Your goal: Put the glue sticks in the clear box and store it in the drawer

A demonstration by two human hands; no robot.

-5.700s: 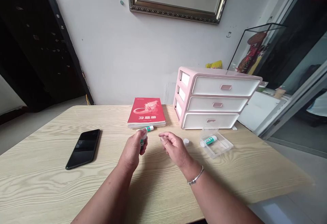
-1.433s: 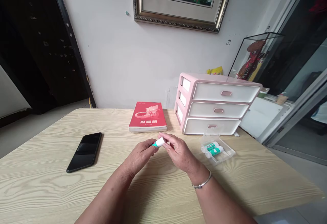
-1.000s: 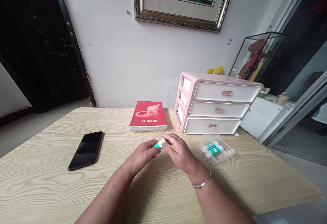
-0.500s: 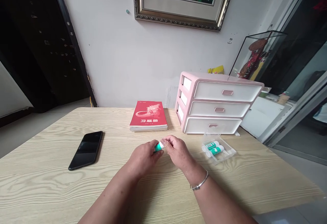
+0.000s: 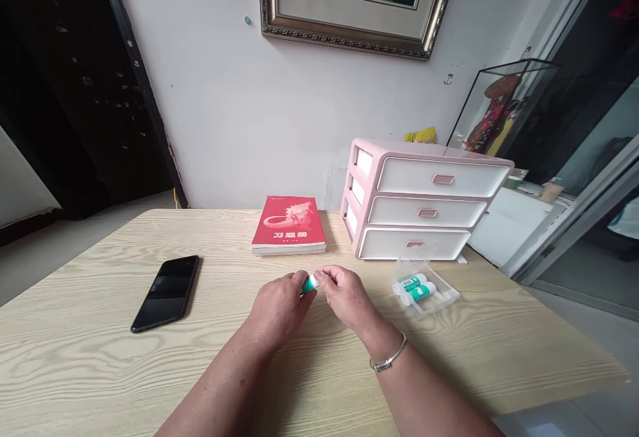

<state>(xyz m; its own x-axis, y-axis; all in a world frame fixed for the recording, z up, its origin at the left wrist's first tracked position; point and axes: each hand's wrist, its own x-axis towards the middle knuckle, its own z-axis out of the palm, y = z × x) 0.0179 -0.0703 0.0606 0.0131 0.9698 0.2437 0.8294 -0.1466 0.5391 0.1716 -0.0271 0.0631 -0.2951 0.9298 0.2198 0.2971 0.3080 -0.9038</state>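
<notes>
on the wooden table (image 5: 100, 364), both hands pinch a glue stick (image 5: 309, 283).

Small glue stick (image 5: 309, 283) in play: green barrel, a sliver of white at its right end, most of it covered. It sits nearly level, right end tipped slightly up and away, over the middle of the table (image 5: 100, 357). The left hand (image 5: 279, 307) pinches its left end and the right hand (image 5: 347, 294) grips its right end; both close tight.
</notes>
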